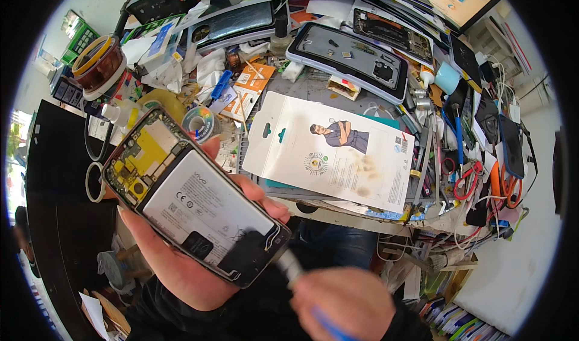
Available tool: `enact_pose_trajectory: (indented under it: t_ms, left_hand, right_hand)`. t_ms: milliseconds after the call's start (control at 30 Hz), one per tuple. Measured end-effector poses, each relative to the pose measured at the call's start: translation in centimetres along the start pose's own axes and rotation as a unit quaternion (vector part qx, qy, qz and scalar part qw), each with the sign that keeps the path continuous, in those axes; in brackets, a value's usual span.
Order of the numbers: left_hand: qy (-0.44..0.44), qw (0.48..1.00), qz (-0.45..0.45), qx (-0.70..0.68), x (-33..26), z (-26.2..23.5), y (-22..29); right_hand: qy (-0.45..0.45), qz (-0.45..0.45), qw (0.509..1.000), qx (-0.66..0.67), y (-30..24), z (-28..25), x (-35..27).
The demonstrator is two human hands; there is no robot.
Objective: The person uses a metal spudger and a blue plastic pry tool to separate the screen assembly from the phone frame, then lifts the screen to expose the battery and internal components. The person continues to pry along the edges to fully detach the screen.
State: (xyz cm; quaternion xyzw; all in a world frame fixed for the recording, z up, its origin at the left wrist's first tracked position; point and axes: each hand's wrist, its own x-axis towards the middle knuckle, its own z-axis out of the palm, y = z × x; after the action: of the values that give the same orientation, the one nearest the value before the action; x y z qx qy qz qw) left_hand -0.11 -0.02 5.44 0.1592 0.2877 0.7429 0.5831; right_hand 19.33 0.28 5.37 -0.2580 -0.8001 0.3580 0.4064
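My left hand (pixel 175 259) is closed around an opened smartphone (pixel 202 199), tilted, with its back cover off. The big silver-white battery and the upper circuit board with yellow film face up. Fingers wrap over the phone's right edge and the thumb lies along its left. Low in the view, my right hand (pixel 347 299) is blurred by motion and closed on a tool, apparently a brush (pixel 291 266), with a grey end and a blue handle. The tool's grey end is at the phone's lower right corner; whether it touches is hard to tell.
A white printed card package (pixel 332 151) lies on the bench beyond my hands. Behind it rests a phone frame (pixel 350 57) with small parts on it. Red-handled scissors (pixel 467 181), cables and tools crowd the right; a solder spool (pixel 198 123) and bottle (pixel 120 113) stand left.
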Motion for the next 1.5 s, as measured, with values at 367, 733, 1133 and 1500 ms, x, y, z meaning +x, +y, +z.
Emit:
enact_pose_trajectory:
  t_ms: [367, 733, 1133, 1500]
  left_hand:
    - [-0.033, 0.995, -0.092, -0.034, 0.0, -0.8, 0.4]
    - [-0.044, 0.991, -0.113, -0.06, -0.3, -1.4, 0.5]
    - [-0.049, 0.985, -0.141, -0.091, -0.5, -1.8, 0.4]
    - [-0.042, 0.977, -0.184, -0.098, -0.6, -1.7, 0.3]
  right_hand:
    - [0.156, 0.028, 0.985, -0.063, -0.6, -1.2, 1.0]
    - [0.075, -0.042, 0.996, -0.016, 0.4, -1.1, -0.3]
    - [0.09, -0.107, 0.99, -0.022, 0.4, -1.1, -0.7]
    - [0.09, -0.134, 0.986, -0.031, 1.8, -0.5, -0.1]
